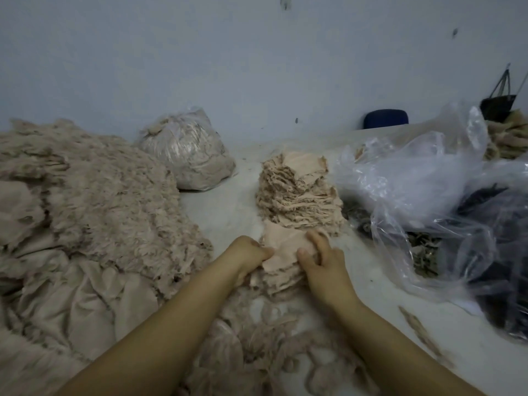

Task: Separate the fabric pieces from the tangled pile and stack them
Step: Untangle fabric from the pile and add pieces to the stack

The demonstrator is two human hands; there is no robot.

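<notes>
Your left hand (248, 254) has fingers curled, gripping the left edge of the small fabric stack (281, 264) in front of you. Your right hand (324, 262) rests on the stack's right side, thumb and fingers bent round its top piece. A taller finished stack (297, 192) sits just behind it on the table (223, 207). The tangled pile (85, 195) spreads along your left and under your forearms. Clear plastic bags (423, 178) are on the right, a filled bag (185, 151) by the wall
</notes>
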